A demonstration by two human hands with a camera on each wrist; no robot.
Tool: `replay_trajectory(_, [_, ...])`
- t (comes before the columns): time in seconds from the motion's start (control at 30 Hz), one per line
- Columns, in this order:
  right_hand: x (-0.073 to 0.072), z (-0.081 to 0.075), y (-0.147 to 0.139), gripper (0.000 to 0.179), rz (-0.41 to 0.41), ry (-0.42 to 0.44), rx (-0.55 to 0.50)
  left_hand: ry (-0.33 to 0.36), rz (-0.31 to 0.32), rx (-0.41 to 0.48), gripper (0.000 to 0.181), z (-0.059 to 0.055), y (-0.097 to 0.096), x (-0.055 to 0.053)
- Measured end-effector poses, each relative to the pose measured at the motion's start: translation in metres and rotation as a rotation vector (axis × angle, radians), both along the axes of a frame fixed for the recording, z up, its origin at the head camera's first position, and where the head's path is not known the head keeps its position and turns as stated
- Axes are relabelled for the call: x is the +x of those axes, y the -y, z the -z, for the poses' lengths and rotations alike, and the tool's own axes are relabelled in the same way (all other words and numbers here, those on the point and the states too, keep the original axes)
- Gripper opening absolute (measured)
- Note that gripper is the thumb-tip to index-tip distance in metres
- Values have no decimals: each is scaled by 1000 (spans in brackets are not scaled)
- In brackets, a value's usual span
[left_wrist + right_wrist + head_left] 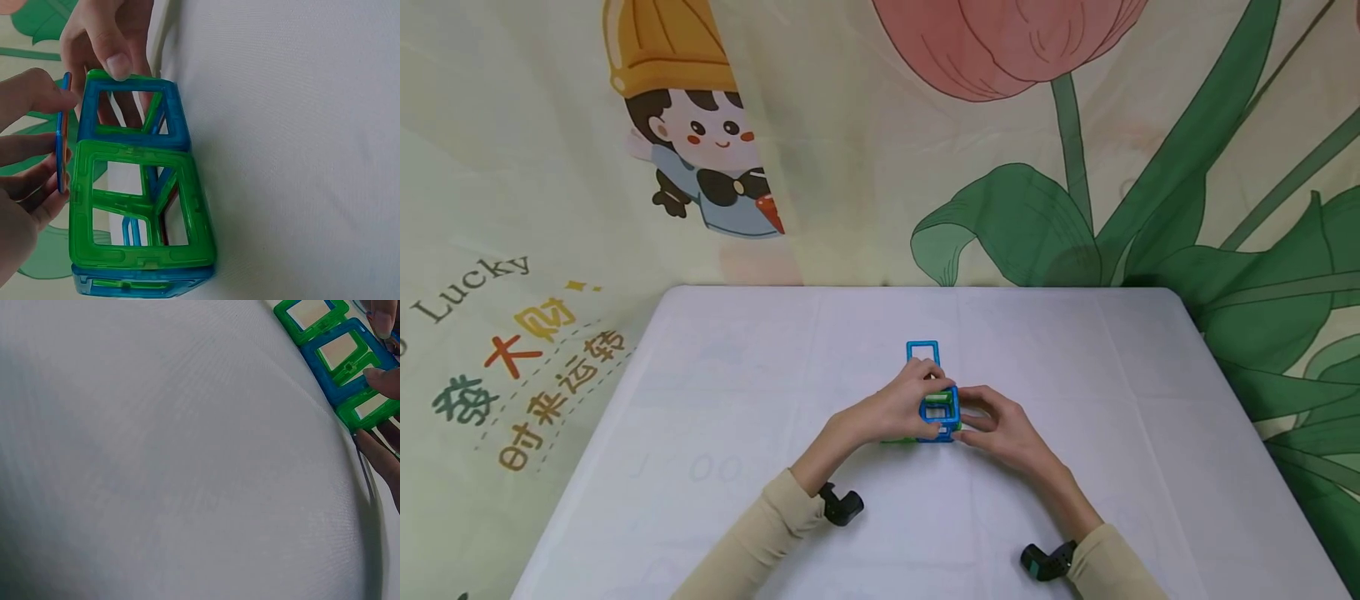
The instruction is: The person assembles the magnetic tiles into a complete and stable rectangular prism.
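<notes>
Blue and green magnetic tile frames form a box-like structure on the white table, with green and blue squares side by side. My left hand is over the structure, pinching a blue magnetic tile between thumb and fingers. That tile appears edge-on in the left wrist view, upright beside the structure. From the right, my right hand grips the structure's end, thumb on a green edge and fingers behind it. In the right wrist view, the green and blue frames show at the upper right, partly covered by fingers.
A blue rectangular frame stands out behind the left hand, toward the table's far side. The white tabletop runs back to a cloth backdrop printed with a cartoon figure, a flower and leaves. Both wrists wear small black cameras.
</notes>
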State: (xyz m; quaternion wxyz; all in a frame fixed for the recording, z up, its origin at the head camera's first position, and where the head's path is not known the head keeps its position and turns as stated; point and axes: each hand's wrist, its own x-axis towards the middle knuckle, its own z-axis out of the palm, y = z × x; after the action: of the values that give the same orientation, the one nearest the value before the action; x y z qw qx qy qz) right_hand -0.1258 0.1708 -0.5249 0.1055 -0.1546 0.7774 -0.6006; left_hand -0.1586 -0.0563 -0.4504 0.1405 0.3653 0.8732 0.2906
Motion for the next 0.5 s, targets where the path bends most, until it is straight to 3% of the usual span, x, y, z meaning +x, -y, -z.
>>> replay_trajectory(0.5, [1,4,1,60,2,-33,27,-18,-1,-37,62,9,-1,0])
